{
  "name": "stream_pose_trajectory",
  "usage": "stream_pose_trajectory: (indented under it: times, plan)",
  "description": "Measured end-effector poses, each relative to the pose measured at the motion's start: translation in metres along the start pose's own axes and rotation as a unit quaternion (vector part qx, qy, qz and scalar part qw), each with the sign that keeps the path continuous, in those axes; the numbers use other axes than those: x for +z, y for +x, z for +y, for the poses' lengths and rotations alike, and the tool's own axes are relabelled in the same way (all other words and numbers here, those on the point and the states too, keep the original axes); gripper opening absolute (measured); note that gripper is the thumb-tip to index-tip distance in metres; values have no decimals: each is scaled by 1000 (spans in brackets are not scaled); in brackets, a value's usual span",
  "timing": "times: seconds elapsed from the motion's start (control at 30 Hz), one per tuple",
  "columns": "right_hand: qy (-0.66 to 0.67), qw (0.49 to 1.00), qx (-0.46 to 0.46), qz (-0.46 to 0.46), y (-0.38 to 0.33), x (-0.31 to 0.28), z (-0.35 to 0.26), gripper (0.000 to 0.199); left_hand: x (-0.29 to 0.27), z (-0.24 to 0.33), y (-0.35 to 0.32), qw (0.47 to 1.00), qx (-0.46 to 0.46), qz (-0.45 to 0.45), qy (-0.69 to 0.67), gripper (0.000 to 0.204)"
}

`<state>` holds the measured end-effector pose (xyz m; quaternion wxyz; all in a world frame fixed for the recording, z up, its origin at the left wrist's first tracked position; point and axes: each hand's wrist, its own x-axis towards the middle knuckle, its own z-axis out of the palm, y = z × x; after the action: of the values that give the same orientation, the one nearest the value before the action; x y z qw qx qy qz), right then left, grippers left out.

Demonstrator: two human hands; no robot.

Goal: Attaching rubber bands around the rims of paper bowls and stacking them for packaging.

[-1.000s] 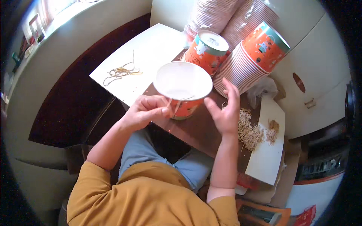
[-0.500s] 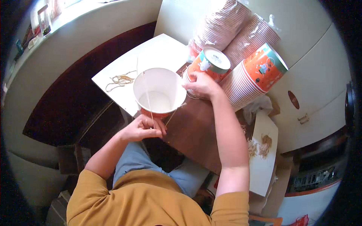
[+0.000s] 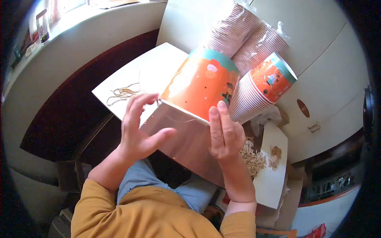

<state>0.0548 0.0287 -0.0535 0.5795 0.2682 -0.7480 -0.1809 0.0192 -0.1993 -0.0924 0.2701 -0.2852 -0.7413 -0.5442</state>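
A large orange paper bucket (image 3: 198,85) with a green band sits tilted bottom-up at the middle, its white rim toward me. It hides the shorter bucket stack behind it. My left hand (image 3: 137,133) is open at the rim's left end, thumb spread wide, fingertips by a string knot. A thin string (image 3: 180,120) hangs along the rim. My right hand (image 3: 226,137) rests straight fingers against the bucket's right side near the rim; its thumb is hidden. To the right leans a tall stack of nested buckets (image 3: 254,91).
Plastic-wrapped bucket stacks (image 3: 234,27) stand at the back against a pale cabinet (image 3: 313,39). Loose strings (image 3: 124,93) lie on the white tabletop (image 3: 154,59) at left. A heap of pale strings (image 3: 254,160) lies at right, near the white board (image 3: 274,186).
The bucket, earlier mouth-up at my left hand, is now turned bottom-up and farther right, over the short stack. My right hand has come back toward me; my left hand has opened.
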Motion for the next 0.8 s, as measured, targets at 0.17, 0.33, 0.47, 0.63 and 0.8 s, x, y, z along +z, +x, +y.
stream_pose_trajectory:
  times: [0.17,0.33,0.47,0.63,0.8]
  plan:
    - [76,994,-57,-50,5,-11,18,27,41,-1,54,950,202,92,217,56]
    - [213,935,282,10,6,22,68,70,71,-38,101,915,308,179,190,52]
    - [502,658,561,-25,22,55,122,105,106,-38,129,905,349,190,153,55]
    - [513,709,482,-45,34,83,136,105,128,-71,146,939,317,45,129,81]
    - [432,793,429,-3,-32,149,143,66,146,-99,141,956,223,-165,93,89]
